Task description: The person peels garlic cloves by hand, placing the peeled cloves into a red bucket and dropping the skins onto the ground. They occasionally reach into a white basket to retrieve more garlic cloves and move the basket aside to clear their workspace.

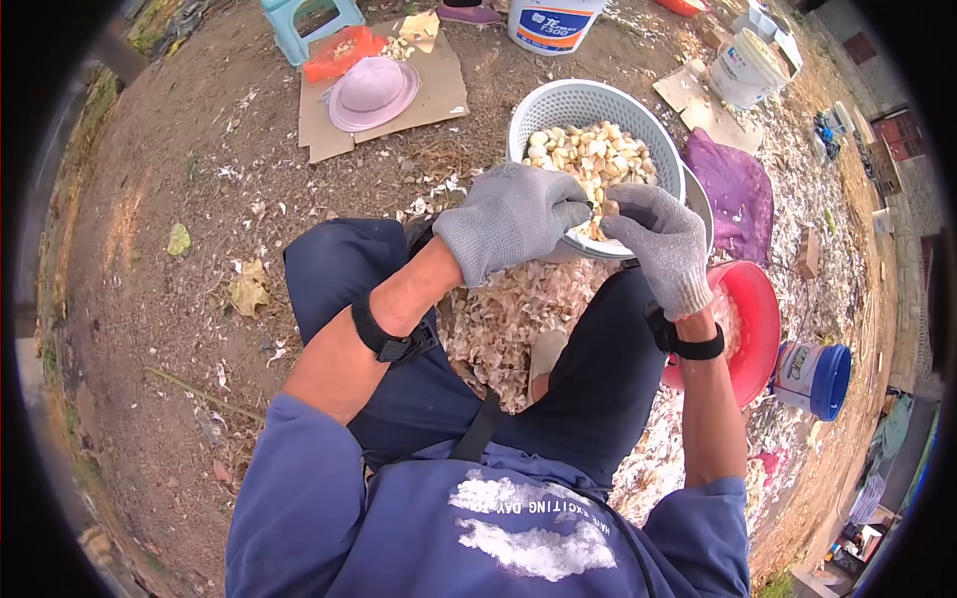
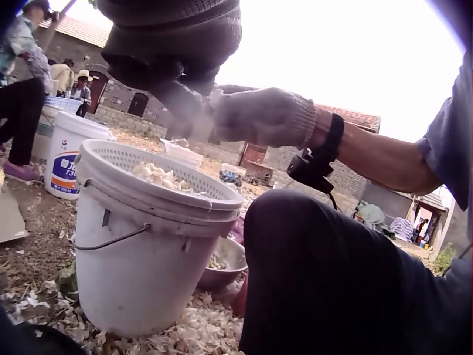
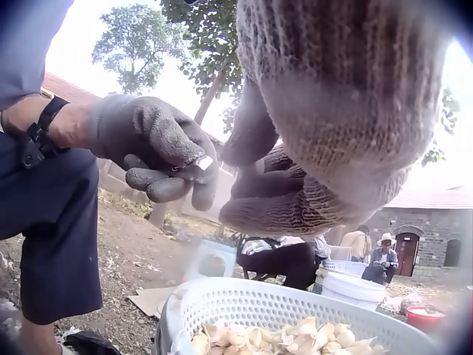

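Both hands wear grey gloves and meet above the near rim of a pale perforated colander [image 1: 528,110] full of garlic cloves [image 1: 598,154]. The left hand [image 1: 513,219] pinches a small white piece [image 3: 205,162] between thumb and curled fingers, plainest in the right wrist view. At the fingertips of the right hand [image 1: 663,239] a small brownish clove [image 1: 609,208] is pinched. The left wrist view shows the colander [image 2: 177,177] resting on a white bucket [image 2: 140,266]; there the hands are dark and blurred, and what they hold cannot be made out.
Peeled skins [image 1: 518,319] cover the ground between the legs. A red basin [image 1: 753,329] and a blue-lidded bucket [image 1: 829,382] stand at the right, near a purple cloth [image 1: 733,194]. Beyond lie a pink hat [image 1: 373,92] on cardboard [image 1: 319,125] and a labelled bucket [image 1: 553,25]. People sit farther off.
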The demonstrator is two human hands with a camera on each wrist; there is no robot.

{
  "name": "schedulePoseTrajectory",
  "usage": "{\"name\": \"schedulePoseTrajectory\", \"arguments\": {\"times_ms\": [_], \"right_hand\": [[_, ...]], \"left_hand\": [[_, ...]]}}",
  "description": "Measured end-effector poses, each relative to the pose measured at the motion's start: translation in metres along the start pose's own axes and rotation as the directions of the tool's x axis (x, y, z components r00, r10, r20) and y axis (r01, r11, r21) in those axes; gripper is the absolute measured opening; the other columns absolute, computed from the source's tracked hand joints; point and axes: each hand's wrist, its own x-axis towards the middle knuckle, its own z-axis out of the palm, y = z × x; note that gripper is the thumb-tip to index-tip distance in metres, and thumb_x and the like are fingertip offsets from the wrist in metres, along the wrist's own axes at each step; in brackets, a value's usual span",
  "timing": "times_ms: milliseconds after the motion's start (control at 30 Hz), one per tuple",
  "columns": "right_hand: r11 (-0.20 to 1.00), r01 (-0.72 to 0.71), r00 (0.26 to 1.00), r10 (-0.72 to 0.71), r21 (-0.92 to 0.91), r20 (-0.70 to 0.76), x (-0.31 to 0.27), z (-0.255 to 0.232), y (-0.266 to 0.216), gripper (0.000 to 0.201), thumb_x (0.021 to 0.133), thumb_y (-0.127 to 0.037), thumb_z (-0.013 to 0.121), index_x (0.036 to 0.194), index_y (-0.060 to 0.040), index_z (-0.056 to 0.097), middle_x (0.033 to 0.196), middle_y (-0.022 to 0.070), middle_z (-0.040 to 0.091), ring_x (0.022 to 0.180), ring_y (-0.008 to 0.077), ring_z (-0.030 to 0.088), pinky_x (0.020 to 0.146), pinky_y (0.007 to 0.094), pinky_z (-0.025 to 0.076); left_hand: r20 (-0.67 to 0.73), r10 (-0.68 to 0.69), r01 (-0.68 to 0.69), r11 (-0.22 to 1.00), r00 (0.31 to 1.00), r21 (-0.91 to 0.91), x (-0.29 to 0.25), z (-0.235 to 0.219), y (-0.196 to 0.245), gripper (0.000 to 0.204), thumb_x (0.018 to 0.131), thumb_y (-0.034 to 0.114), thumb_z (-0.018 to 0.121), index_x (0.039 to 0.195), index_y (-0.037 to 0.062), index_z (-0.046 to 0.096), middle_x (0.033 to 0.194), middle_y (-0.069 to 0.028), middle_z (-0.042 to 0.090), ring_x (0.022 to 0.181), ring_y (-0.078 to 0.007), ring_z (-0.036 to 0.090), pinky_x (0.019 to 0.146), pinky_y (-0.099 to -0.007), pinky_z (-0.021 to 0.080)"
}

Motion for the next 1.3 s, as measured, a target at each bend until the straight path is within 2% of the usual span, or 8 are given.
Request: {"name": "schedulePoseTrajectory", "arguments": {"times_ms": [233, 400, 700, 967, 1033, 1133, 1233, 1300], "right_hand": [[0.964, 0.140, 0.986, -0.157, -0.227, -0.060, -0.011, 0.010, 0.007, 0.033, 0.087, -0.003, 0.081, 0.119, -0.0031, 0.077, 0.101, 0.0059, 0.078, 0.089, 0.0123, 0.076, 0.081, 0.0290, 0.060], [0.841, 0.337, 0.919, -0.392, -0.423, -0.048, -0.012, 0.014, 0.006, 0.032, 0.082, -0.003, 0.082, 0.114, -0.0068, 0.078, 0.099, 0.0098, 0.075, 0.086, 0.0205, 0.078, 0.079, 0.0324, 0.060], [0.752, 0.438, 0.866, -0.501, -0.492, 0.005, -0.012, 0.016, 0.011, 0.028, 0.081, 0.000, 0.079, 0.109, -0.0063, 0.078, 0.103, 0.0133, 0.075, 0.092, 0.0289, 0.076, 0.081, 0.0373, 0.059], [0.816, 0.384, 0.902, -0.431, -0.431, -0.011, -0.019, 0.016, 0.013, 0.025, 0.080, -0.002, 0.080, 0.105, -0.0062, 0.078, 0.099, 0.0114, 0.074, 0.089, 0.0256, 0.075, 0.080, 0.0355, 0.059], [0.845, 0.355, 0.918, -0.395, -0.399, -0.019, -0.020, 0.015, 0.011, 0.025, 0.080, -0.002, 0.081, 0.104, -0.0060, 0.078, 0.098, 0.0107, 0.074, 0.087, 0.0241, 0.075, 0.079, 0.0346, 0.059], [0.846, 0.331, 0.928, -0.371, -0.419, -0.016, -0.023, 0.013, 0.011, 0.028, 0.079, -0.003, 0.082, 0.106, -0.0066, 0.078, 0.093, 0.0099, 0.074, 0.084, 0.0211, 0.075, 0.077, 0.0329, 0.059], [0.927, 0.182, 0.974, -0.215, -0.329, -0.066, -0.024, 0.013, 0.016, 0.027, 0.082, -0.002, 0.082, 0.109, -0.0054, 0.079, 0.092, 0.0063, 0.076, 0.085, 0.0170, 0.075, 0.077, 0.0304, 0.059], [0.998, 0.063, 0.995, -0.063, -0.011, -0.081, -0.025, 0.013, 0.020, 0.026, 0.087, 0.001, 0.081, 0.113, -0.0015, 0.078, 0.098, 0.0047, 0.079, 0.089, 0.0132, 0.074, 0.077, 0.0283, 0.059]], "left_hand": [[0.084, 0.027, -0.012, 0.986, 0.996, -0.169, 0.000, 0.002, 0.004, 0.025, 0.100, 0.024, 0.071, 0.114, 0.0035, 0.079, 0.081, -0.0135, 0.077, 0.064, -0.0162, 0.074, 0.066, -0.0337, 0.059], [0.108, 0.008, 0.010, 0.986, 0.994, -0.164, 0.003, 0.006, -0.002, 0.023, 0.101, 0.021, 0.071, 0.113, 0.0031, 0.079, 0.081, -0.0107, 0.078, 0.065, -0.0152, 0.075, 0.066, -0.0329, 0.059], [0.129, 0.025, -0.019, 0.999, 0.991, -0.048, 0.000, 0.005, 0.002, 0.020, 0.100, 0.022, 0.070, 0.108, 0.0059, 0.079, 0.078, -0.0113, 0.076, 0.066, -0.0188, 0.075, 0.068, -0.0353, 0.059], [-0.010, 0.257, -0.254, 0.960, 0.966, 0.119, -0.003, 0.020, -0.014, 0.019, 0.100, 0.024, 0.070, 0.105, 0.0078, 0.079, 0.076, -0.0110, 0.075, 0.065, -0.0201, 0.075, 0.068, -0.0363, 0.059], [0.121, 0.069, -0.066, 0.997, 0.990, -0.029, -0.003, 0.014, -0.003, 0.019, 0.100, 0.023, 0.070, 0.106, 0.0075, 0.079, 0.076, -0.0093, 0.075, 0.063, -0.0173, 0.074, 0.065, -0.0340, 0.059], [0.183, 0.007, 0.018, 0.991, 0.983, -0.132, -0.003, 0.010, 0.002, 0.020, 0.102, 0.022, 0.069, 0.108, 0.0053, 0.078, 0.074, -0.0072, 0.074, 0.061, -0.0141, 0.072, 0.062, -0.0313, 0.059], [0.188, 0.035, 0.005, 0.978, 0.982, -0.206, -0.003, 0.010, 0.000, 0.021, 0.103, 0.020, 0.068, 0.110, 0.0019, 0.078, 0.073, -0.0063, 0.073, 0.061, -0.0117, 0.069, 0.060, -0.0293, 0.057], [0.205, 0.004, 0.049, 0.966, 0.979, -0.253, -0.003, 0.009, 0.001, 0.022, 0.104, 0.020, 0.068, 0.111, 0.0010, 0.077, 0.074, -0.0068, 0.073, 0.061, -0.0111, 0.069, 0.060, -0.0286, 0.057]]}}
